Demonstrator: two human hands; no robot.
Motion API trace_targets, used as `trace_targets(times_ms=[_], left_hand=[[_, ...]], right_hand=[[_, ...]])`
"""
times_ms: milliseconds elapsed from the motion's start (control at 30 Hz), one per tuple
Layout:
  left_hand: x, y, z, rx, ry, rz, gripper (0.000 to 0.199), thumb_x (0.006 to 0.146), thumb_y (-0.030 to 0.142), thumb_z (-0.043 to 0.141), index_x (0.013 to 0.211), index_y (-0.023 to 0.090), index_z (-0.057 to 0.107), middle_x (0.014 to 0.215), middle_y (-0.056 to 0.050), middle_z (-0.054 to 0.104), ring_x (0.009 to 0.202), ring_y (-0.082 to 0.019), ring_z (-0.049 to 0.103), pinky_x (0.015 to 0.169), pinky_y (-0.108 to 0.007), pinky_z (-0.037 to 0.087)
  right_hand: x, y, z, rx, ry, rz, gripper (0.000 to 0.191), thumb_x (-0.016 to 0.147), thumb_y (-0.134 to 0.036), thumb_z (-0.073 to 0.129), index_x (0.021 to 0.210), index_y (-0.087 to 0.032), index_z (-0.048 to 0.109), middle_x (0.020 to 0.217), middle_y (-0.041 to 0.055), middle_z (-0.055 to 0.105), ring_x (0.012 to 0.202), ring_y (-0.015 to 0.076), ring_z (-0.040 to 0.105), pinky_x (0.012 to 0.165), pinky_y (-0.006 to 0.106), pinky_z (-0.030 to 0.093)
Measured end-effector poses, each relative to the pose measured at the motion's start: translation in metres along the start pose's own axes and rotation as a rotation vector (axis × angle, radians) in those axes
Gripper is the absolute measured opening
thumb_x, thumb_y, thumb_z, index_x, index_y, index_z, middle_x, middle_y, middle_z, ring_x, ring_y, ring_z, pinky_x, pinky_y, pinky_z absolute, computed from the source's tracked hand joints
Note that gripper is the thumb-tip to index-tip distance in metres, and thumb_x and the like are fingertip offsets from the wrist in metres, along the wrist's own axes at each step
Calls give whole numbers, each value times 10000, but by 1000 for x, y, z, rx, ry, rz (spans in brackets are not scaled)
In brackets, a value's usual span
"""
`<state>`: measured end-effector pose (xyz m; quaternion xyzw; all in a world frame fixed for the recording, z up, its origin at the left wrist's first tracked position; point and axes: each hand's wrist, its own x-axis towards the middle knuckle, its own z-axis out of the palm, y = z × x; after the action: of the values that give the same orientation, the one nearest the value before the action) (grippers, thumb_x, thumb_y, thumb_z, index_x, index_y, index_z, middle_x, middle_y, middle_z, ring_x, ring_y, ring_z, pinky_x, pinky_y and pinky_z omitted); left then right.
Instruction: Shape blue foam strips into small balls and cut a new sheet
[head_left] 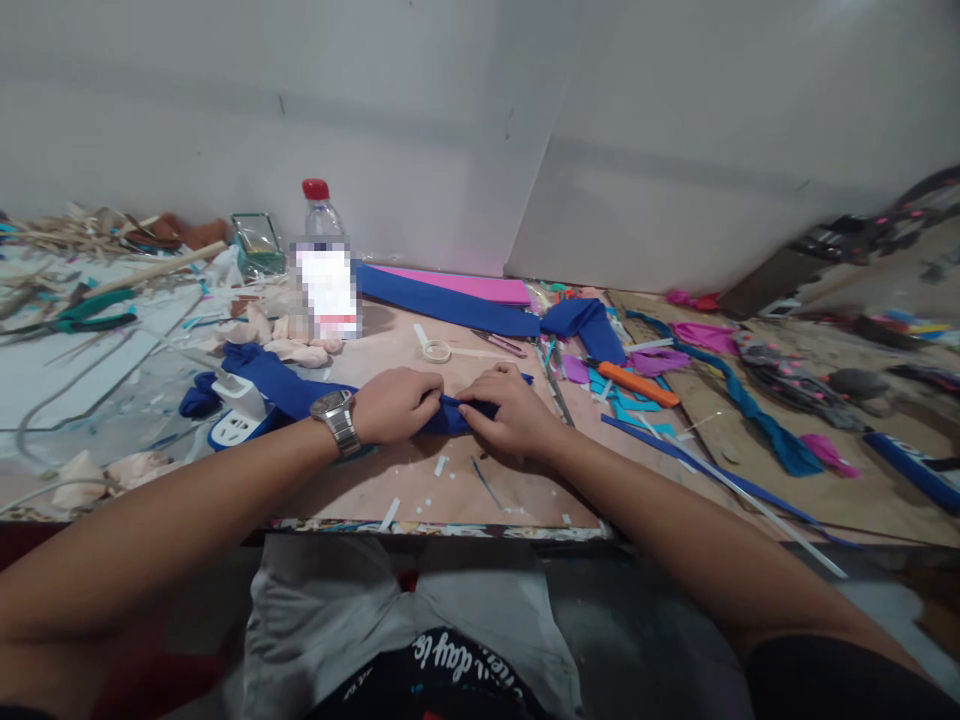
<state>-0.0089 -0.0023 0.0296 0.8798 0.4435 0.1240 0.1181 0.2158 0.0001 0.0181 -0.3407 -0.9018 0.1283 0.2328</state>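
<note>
A length of blue fabric (448,418) lies across the middle of the table and is gripped between my two hands. My left hand (396,404), with a metal watch on its wrist, pinches the fabric between thumb and fingers. Close to its right, my right hand (511,408) holds the same fabric with thumb and curled fingers. The fabric's left part (289,385) runs out beyond my left wrist, beside a white and blue power socket (241,415). A small gap separates the two hands, with folded blue cloth showing in it.
Behind the hands are a tape roll (436,351), a blue strip (450,300), a pink strip (480,288) and a red-capped bottle (322,220). An orange cutter (637,384) and scraps lie right. Green-handled pliers (94,312) lie left. The table's front edge (450,528) is near my lap.
</note>
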Motion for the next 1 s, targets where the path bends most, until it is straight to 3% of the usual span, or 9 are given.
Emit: trace_targets(times_ms=[433,700,900,1000], left_hand=[[-3,-2,5,-103,8,101,254,938,347,517,1038,194,694,954,-68,754,837,-233,665,737,-329,435],[-1,-6,2,-65,62,-5,246,920,316,504,960,194,714,873,-65,747,785,-228,656,719,-334,436],[-1,-6,4,-151,63,99,291,958,409,518,1006,195,709,931,-57,755,830,-219,668,756,-324,448],[-1,-6,4,-167,71,88,263,963,362,511,973,194,714,902,-49,753,793,-201,657,745,-316,438]], right_hand=[[1,1,1,14,0,-10,153,954,-247,604,922,-209,749,922,45,808,854,209,696,964,432,316],[1,2,0,9,1,44,156,913,-229,616,973,-209,759,965,59,810,883,226,703,949,435,323],[1,1,2,-10,-14,1,166,934,-216,592,953,-213,757,947,48,809,853,208,691,961,436,317],[1,2,2,-13,31,0,146,927,-231,620,978,-214,756,948,51,808,884,217,698,956,436,324]])
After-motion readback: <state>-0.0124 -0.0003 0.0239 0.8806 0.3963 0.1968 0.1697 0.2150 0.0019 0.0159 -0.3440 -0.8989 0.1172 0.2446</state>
